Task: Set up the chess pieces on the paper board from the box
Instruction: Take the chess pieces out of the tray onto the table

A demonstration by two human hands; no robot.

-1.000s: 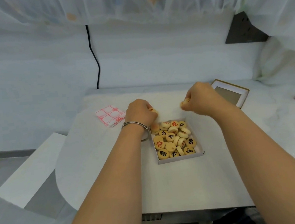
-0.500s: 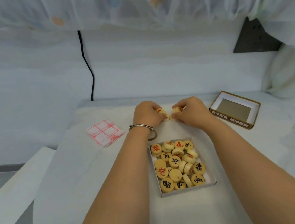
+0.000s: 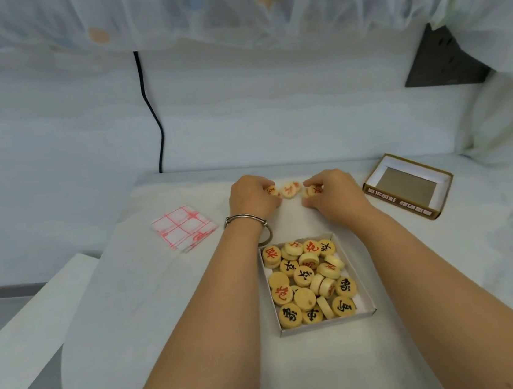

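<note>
Box (image 3: pixel 327 323): closest in on the table (image 3: pixel 180 299), open, packed with chess pieces (image 3: pixel 304 276).
Left hand (image 3: pixel 251 199): just past the box, fingers curled round a red piece (image 3: pixel 271 190).
Right hand (image 3: pixel 333 193): right next to it, pinching a second red piece (image 3: pixel 311 190).
Loose pieces (image 3: pixel 290 189): a couple lying between the two hands.
Paper board (image 3: pixel 184 228): folded up, off to the left.
Lid (image 3: pixel 410 208): far right, inside facing up.

black cable (image 3: pixel 162 138) hangs behind the white table (image 3: pixel 165 300).

White table (image 3: pixel 165 300): piece box (image 3: pixel 327 323), lid (image 3: pixel 400 208), folded paper board (image 3: pixel 184 228), loose pieces (image 3: pixel 290 189).
</note>
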